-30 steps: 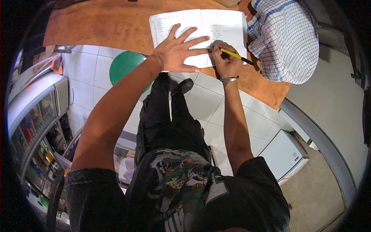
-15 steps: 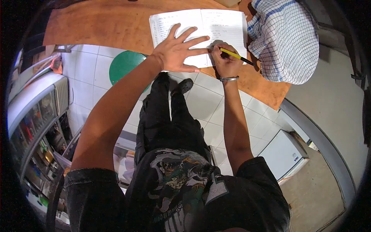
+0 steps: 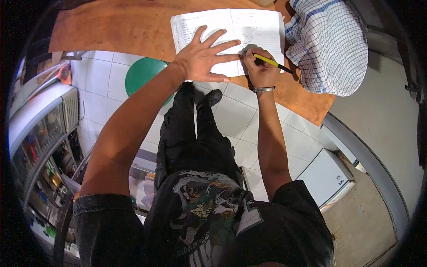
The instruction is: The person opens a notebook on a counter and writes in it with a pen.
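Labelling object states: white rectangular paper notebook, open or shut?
Open: the notebook lies spread on the brown wooden table, written pages either side of a centre fold.

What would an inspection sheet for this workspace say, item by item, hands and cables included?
Surface: brown wooden table, curved-looking in this wide view.
Job's things: open notebook with handwriting; yellow-and-black pen, writing end hidden.
Clutter: checked cloth on the right; anything beneath is hidden.
Hands: left hand spread across the notebook; right hand gripping the pen.
Cables: nothing seen by the hands; farther off, too small to tell.
Surroundings: green stool, white tiled floor.
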